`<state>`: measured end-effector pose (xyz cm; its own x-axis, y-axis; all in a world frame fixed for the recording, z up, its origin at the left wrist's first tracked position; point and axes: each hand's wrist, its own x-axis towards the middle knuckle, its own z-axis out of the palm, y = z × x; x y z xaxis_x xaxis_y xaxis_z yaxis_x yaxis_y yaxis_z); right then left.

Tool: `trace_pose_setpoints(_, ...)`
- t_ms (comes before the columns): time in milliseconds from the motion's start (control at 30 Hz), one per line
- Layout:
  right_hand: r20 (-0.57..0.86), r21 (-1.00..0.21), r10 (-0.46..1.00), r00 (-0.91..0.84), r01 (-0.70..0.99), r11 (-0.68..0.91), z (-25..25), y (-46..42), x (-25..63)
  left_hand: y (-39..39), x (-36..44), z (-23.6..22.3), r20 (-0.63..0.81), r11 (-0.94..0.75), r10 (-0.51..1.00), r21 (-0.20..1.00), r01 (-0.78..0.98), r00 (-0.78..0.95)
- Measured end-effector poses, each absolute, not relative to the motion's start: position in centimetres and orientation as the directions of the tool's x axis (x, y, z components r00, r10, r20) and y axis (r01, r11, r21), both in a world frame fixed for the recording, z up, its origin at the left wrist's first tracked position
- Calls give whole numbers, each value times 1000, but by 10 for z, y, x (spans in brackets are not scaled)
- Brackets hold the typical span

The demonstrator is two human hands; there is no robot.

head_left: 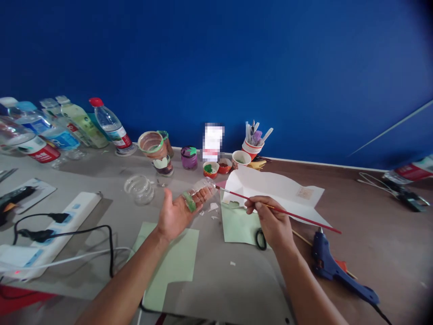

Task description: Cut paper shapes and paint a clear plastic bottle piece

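- Supporting the clear plastic piece (pixel 207 182) is being done by the left hand (pixel 174 217), palm up, about half open, fingers loosely curled around it.
- The piece is being held above the table (pixel 216 289), green patch (pixel 189 201) being set at the palm end, clear end being aimed at the brush.
- The paintbrush (pixel 304 215) is being gripped by the right hand (pixel 274 221) in a nearly closed pinch, thumb against fingers, partway along the handle.
- The bristles are being held at the clear end; whether contact is being made is not being shown clearly.
- Fine control is probably being reduced by that set-back grip; for detail, a hold nearer the bristles is being favoured.
- Light pressure is being called for, as thin plastic is being easily flexed and slick walls are being poorly gripped by paint.
- Coverage is being best served by small turns of the piece in the left fingers, the brush angle being held shallow.
- Smudging is being risked if the green patch is wet; dryness is not being shown. Fingertips are better being placed on bare plastic.
- Paint is being offered close by in the green paint cup (pixel 210 175) and red paint cup (pixel 224 170); excess is best being wiped on the rim, drips otherwise being risked on the white paper (pixel 270 185).
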<state>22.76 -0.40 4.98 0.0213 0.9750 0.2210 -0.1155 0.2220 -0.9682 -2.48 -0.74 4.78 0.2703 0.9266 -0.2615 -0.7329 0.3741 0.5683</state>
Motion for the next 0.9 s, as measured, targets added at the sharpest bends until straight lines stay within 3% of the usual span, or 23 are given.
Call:
trace_pose_setpoints(167,199,-977,976,-86,-95,191,54,-4,225,-6,-26,47,-246,379,925,558,-738,288)
trace_pose_setpoints(300,215,-972,977,-9,-103,213,54,-3,227,-5,-28,48,-210,382,924,527,-759,319)
trace_pose_setpoints(667,247,-967,966,-71,-80,241,54,-2,229,-2,-34,41,-213,350,935,435,-830,283)
trace_pose_setpoints(900,289,-955,956,-50,-76,285,50,-2,227,0,-38,38,-133,350,937,362,-864,324)
